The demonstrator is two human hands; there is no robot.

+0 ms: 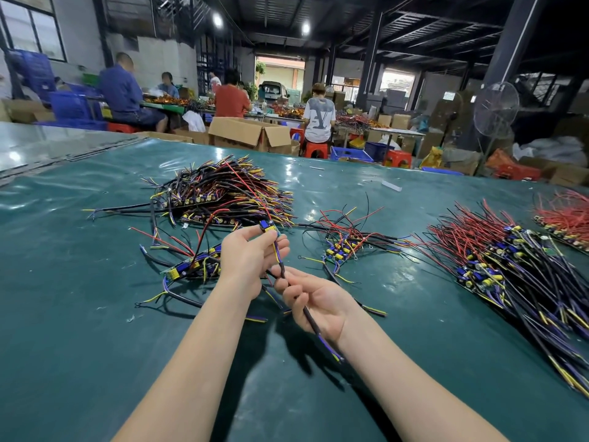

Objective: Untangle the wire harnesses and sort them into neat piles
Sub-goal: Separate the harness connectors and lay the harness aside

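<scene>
Left hand [251,260] pinches one wire harness [278,250] at its circuit board [269,228]; right hand [318,307] curls its fingers [294,296] round the black cable [311,319]. It is stretched above the tabletop [95,346], probably to separate it from tangles.

Dim hall; ceiling lamps [217,20] glare on glossy table [79,314]; edges bowed.

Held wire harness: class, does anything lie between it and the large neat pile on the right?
Yes: a small loose cluster of harnesses lies on the table between the held wire harness and the large pile; above it, nothing visible intervenes.
</scene>
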